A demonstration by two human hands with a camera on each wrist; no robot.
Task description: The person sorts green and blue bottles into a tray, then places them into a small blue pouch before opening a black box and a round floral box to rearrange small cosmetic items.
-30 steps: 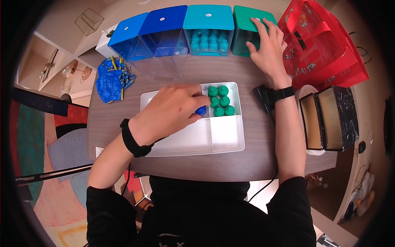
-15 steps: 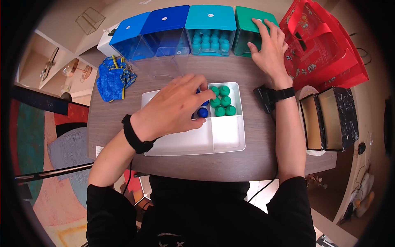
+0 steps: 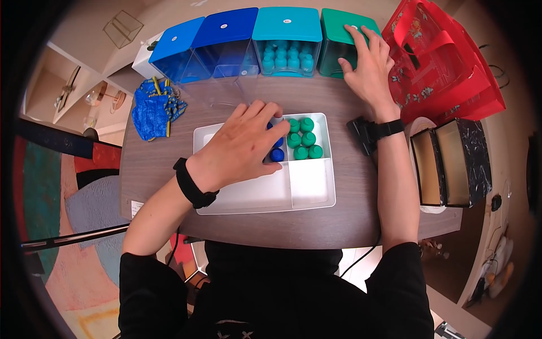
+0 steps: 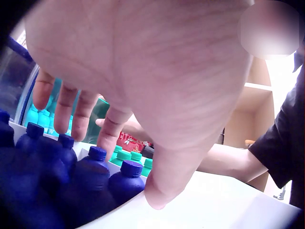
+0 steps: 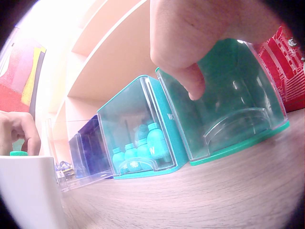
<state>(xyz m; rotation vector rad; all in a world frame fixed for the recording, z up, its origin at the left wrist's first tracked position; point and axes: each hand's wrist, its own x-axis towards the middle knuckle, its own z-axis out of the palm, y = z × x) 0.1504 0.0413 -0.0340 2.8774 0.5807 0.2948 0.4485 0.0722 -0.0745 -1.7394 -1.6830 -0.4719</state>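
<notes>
My left hand hovers over the back of a white divided tray, palm down and fingers spread. Under it stand several small dark blue bottles with screw caps, partly hidden by the hand in the head view. The left wrist view shows the thumb beside one blue bottle and nothing pinched between the fingers. Several green bottles fill the compartment to the right. My right hand rests on top of a green box, its fingers lying loosely over the lid and front edge.
Left of the green box stand a turquoise box of turquoise bottles, a dark blue box with its clear front lowered, and a lighter blue box. A crumpled blue bag, a red bag and a black box stand around.
My left fingers have loosened from a blue bottle and spread, showing more of the blue bottles in the compartment. The right hand has stayed on the green box.
</notes>
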